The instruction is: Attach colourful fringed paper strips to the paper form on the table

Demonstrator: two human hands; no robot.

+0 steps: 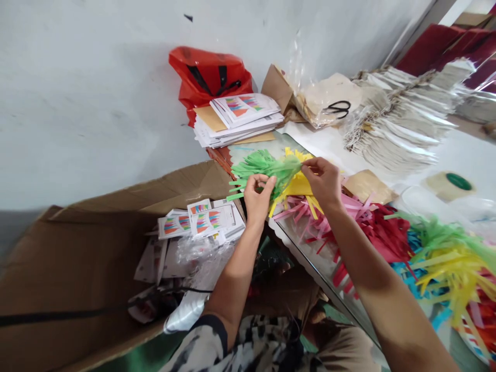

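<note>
A green fringed paper tassel (259,164) is stretched between my two hands above the near table corner. My left hand (259,199) is closed on its near side, thumb and fingers pinching the strips. At the right end, the fingertips of my right hand (322,178) pinch the gathered part of the same tassel. Just beneath and behind lies a yellow fringed tassel (300,187), partly hidden by my right hand. Pink fringe (302,214) and red fringe (387,232) lie under and beside my right forearm.
An open cardboard box (96,227) with printed cards (211,219) stands at left. Behind are stacked printed sheets (236,129), a red bag (217,77), scissors (339,108) and white paper bundles (395,119). At right lie a tape roll (459,181) and mixed fringes (453,258).
</note>
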